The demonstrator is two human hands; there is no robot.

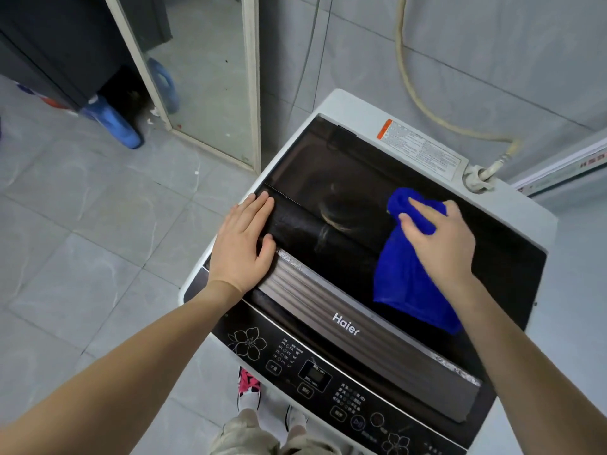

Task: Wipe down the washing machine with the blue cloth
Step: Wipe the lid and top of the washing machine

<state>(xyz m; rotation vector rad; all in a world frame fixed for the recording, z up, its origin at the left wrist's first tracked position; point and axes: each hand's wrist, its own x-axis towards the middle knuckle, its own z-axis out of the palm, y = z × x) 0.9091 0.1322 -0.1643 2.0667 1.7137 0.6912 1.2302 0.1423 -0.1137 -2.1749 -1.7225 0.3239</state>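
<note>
A white top-loading washing machine (358, 110) with a dark glass lid fills the right half of the head view. The blue cloth (404, 277) lies crumpled on the right part of the lid. My right hand (440, 238) presses down on the cloth, fingers spread over its upper end. My left hand (243, 241) rests flat on the lid's left edge, fingers apart and holding nothing. A brushed metal handle strip (328, 297) and a black control panel (315, 376) run along the near side.
A cream hose (423, 103) runs down the grey tiled wall to an inlet fitting (476, 178) at the machine's back right. A mirror (210, 77) leans at the left. A blue bottle (115, 123) stands on the tiled floor by a dark cabinet (49, 44).
</note>
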